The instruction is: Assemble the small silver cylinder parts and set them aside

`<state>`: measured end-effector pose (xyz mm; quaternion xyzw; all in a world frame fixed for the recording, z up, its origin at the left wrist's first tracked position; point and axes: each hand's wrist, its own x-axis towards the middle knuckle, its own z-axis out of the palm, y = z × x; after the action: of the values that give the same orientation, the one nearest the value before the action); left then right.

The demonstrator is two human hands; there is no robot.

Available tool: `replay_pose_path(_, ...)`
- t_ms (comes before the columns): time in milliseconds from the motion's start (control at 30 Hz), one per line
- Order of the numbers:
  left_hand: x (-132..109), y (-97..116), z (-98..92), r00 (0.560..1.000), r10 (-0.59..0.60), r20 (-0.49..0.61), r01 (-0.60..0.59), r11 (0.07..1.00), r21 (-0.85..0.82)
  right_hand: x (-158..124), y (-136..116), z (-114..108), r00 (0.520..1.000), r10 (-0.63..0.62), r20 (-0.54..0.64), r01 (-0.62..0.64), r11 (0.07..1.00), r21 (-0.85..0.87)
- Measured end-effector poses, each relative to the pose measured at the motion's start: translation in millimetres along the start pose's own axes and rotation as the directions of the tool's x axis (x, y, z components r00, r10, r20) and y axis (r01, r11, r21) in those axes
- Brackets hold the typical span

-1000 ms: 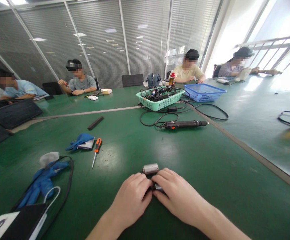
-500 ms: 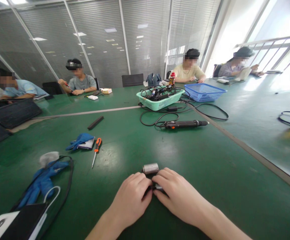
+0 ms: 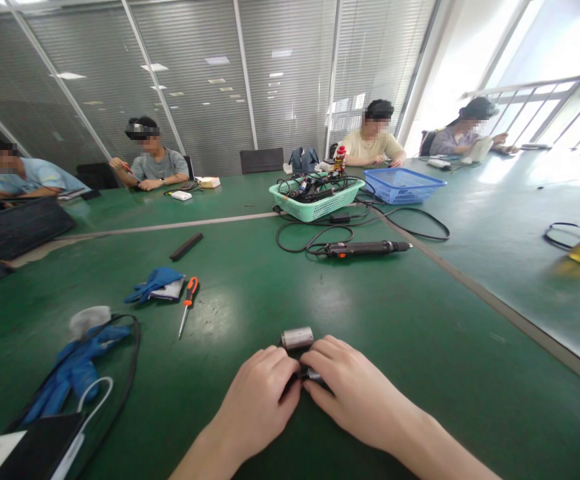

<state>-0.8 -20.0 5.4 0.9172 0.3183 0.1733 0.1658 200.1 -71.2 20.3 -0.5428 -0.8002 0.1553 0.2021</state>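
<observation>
My left hand (image 3: 265, 387) and my right hand (image 3: 345, 377) meet low over the green table (image 3: 250, 280), fingertips nearly touching. Between them is a small part, dark on the left and silvery metal (image 3: 312, 375) on the right. Fingers of both hands curl round it and hide most of its shape. Just beyond the fingers lies a silver metal cylinder (image 3: 297, 337) on its side, with a dark left end. Whether any finger touches the cylinder I cannot tell.
An orange-handled screwdriver (image 3: 189, 300), blue gloves (image 3: 73, 373) and a dark bar (image 3: 187, 247) lie left. Ahead are a corded electric screwdriver (image 3: 365, 249), a green basket (image 3: 315, 208) of tools and a blue basket (image 3: 405, 187). Several people sit round the table.
The whole view has shifted slightly to the left. Both hands keep nearly the same pose round the small part, and the cylinder stays in front of them.
</observation>
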Motion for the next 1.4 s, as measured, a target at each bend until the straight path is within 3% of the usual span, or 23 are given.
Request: replay_pose_path(1400, -0.3, 1.3, -1.3, 1.0, -0.018, 0.025, 0.018, 1.0, 0.02, 0.9, 0.1, -2.4, 1.0, 0.002, 0.003, -0.002, 1.0, 0.013)
